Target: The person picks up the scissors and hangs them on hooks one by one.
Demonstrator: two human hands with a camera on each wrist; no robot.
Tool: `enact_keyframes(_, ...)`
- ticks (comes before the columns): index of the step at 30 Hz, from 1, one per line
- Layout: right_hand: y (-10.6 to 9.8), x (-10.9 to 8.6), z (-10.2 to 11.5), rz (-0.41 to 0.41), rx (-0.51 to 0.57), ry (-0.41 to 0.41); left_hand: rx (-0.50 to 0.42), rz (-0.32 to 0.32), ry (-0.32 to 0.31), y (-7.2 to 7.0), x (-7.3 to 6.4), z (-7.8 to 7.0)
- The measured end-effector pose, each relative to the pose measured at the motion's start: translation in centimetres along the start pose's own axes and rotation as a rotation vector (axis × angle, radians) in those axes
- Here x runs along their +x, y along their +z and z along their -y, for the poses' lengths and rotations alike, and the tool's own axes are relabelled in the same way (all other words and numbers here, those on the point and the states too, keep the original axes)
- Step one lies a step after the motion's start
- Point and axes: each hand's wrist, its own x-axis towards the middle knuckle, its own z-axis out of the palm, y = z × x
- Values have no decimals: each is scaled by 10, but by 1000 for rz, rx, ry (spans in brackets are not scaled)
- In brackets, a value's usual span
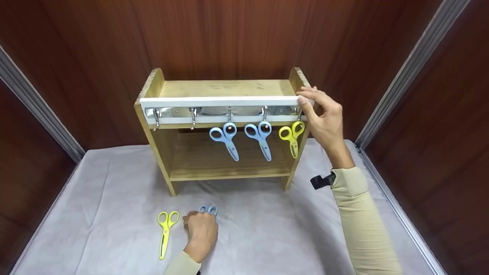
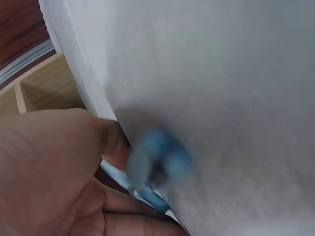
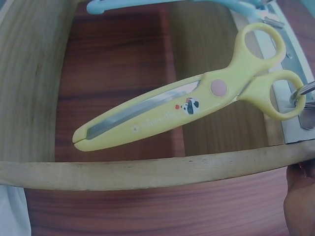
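Observation:
At the front of the cloth-covered table, my left hand (image 1: 202,231) grips a pair of blue scissors (image 2: 179,162). Its handle loops stick out past the fingers, and the hand hides the blades. My right hand (image 1: 324,120) holds the right end of a white hook rail (image 1: 221,101), thumb on its front and fingers reaching over behind. Just below that hand, yellow scissors (image 1: 293,144) hang by one loop from the rightmost hook. Two more blue scissors, one pair (image 1: 263,146) beside the yellow and another (image 1: 231,147) on the middle hook, hang too.
The rail runs along the top front of a wooden shelf (image 1: 229,176). Two hooks at the left, one (image 1: 156,119) near the end and one (image 1: 193,118) further in, hold nothing. Other yellow scissors (image 1: 164,236) lie left of my left hand. Brown panels (image 1: 229,38) enclose the table.

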Motion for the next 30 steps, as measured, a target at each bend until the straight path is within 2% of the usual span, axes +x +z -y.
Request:
enact_keyframes(4,0,0,-1,4,3,-1,-36,-45,-35,0,0,-2)
enact_keyframes(8,0,0,0,3,17,2,-151,-19,-18,-5,0,3)
enact_keyframes(10,0,0,-1,2,21,3,-251,29,4,-9,2,7)
enact_keyframes(13,0,0,-1,0,28,5,-400,133,28,-17,6,17)
enact_keyframes(23,1,-1,-2,-3,34,13,-850,442,-13,-39,26,53)
enact_keyframes(26,1,-1,-2,-3,30,12,-969,493,-24,-42,30,58)
enact_keyframes(30,1,-1,-2,-3,25,8,-1114,513,-22,-45,34,66)
